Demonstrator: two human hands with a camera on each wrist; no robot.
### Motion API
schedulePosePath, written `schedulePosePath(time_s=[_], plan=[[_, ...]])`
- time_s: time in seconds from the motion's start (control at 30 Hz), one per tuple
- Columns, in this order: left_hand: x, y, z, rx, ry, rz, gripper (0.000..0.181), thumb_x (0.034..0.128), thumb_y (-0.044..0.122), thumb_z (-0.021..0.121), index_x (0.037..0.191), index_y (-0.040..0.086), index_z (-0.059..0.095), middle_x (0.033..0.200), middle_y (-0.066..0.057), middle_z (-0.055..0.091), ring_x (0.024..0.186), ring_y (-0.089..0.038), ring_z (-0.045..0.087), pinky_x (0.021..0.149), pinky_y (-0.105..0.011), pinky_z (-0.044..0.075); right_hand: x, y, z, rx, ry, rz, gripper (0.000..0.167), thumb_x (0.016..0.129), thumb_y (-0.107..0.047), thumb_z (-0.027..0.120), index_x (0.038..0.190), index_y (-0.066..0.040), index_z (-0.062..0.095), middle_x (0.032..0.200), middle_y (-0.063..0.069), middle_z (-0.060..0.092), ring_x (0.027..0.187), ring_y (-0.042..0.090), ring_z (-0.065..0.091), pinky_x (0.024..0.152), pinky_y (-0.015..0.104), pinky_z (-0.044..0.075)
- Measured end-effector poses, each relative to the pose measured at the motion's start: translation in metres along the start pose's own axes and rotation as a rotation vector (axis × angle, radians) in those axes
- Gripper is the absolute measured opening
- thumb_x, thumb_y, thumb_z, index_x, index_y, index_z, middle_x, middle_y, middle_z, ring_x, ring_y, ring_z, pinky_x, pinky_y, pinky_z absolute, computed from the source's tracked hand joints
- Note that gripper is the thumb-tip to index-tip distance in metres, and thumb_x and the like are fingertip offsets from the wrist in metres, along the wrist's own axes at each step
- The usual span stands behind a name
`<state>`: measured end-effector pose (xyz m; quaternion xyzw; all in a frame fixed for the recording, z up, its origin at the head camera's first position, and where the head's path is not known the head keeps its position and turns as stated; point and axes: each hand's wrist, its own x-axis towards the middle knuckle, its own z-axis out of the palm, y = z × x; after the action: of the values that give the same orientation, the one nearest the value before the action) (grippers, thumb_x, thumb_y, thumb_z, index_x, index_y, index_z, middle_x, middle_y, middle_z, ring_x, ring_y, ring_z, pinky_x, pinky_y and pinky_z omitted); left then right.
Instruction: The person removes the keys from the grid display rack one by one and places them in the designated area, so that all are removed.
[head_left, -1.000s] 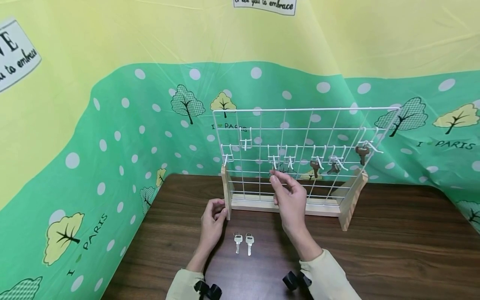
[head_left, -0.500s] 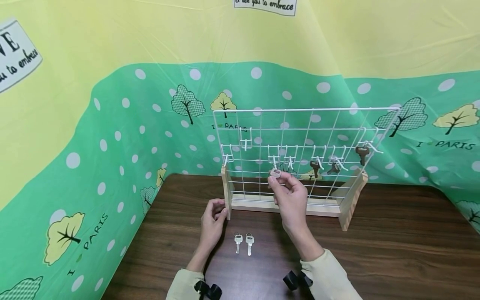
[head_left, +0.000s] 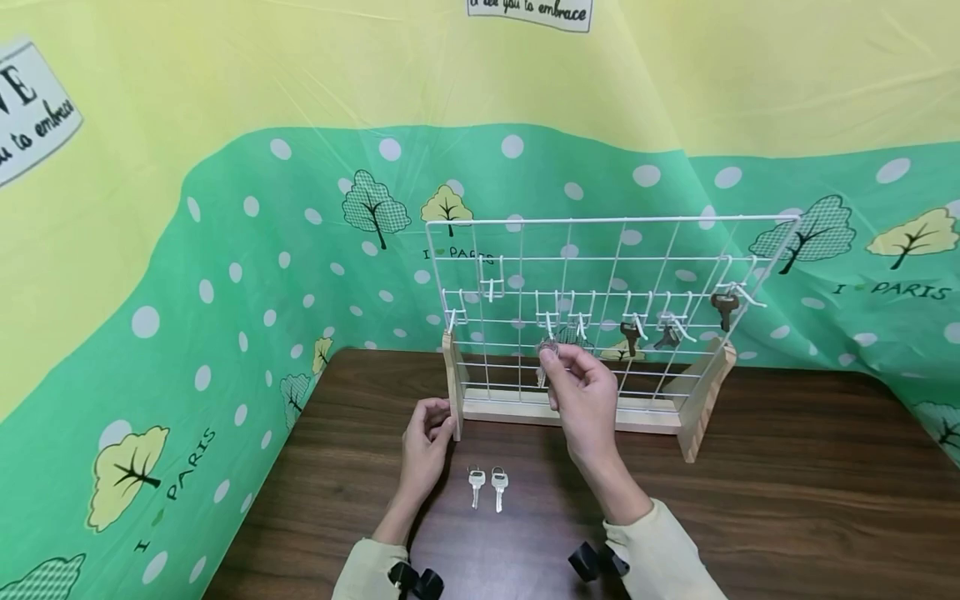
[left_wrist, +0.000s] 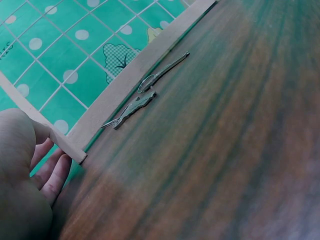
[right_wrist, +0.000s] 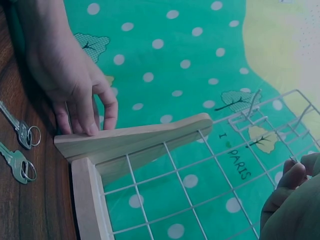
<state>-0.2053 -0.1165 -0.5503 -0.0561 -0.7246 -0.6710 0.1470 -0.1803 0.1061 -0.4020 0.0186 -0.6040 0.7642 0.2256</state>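
- A small metal key is pinched between thumb and forefinger of the right hand; its blade is pointed downward, and its head is partly covered by the fingertips.
- The pinched key is held in front of the wire grid, just below a white hook near the middle; whether hook and key ring are touching cannot be told.
- The left end panel of the wooden stand is gripped low down by the left hand, with the thumb laid at the front edge and the other fingers bent by the outer side.
- Three keys are borne by hooks on the grid's right half: a brown key, a dark grey key beside it, and another brown key hung higher, near the right end.
- A silver key and a second silver key, each fitted with a ring, are laid side by side on the dark wood table, between the forearms and in front of the base beam.
- The grid is held upright between the left end panel and the right end panel, backed by a yellow-and-green printed cloth.
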Motion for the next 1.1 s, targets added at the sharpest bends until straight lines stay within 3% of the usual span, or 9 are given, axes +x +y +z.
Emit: schedulePosePath(time_s=[0.33, 1.1], plan=[[0.0, 0.003, 0.0, -0.004, -0.004, 0.0, 0.022, 0.103, -0.008, 0.071, 0.123, -0.004, 0.065, 0.124, -0.021, 0.074, 0.116, -0.027, 0.072, 0.092, -0.022, 0.058, 0.0, -0.004, 0.001, 0.013, -0.039, -0.029, 0.018, 0.105, 0.002, 0.07, 0.102, 0.02, 0.067, 0.07, -0.004, 0.06, 0.049, 0.005, 0.043, 0.047, 0.016, 0.035], [0.0, 0.003, 0.0, 0.001, 0.007, -0.012, 0.021, 0.1025, -0.009, 0.071, 0.123, -0.004, 0.065, 0.124, -0.021, 0.074, 0.116, -0.02, 0.07, 0.094, -0.023, 0.057, -0.008, -0.014, -0.004, 0.004, -0.047, -0.057, 0.012, 0.104, 0.005, 0.071, 0.101, 0.017, 0.071, 0.071, -0.002, 0.062, 0.05, 0.005, 0.043, 0.047, 0.016, 0.035]])
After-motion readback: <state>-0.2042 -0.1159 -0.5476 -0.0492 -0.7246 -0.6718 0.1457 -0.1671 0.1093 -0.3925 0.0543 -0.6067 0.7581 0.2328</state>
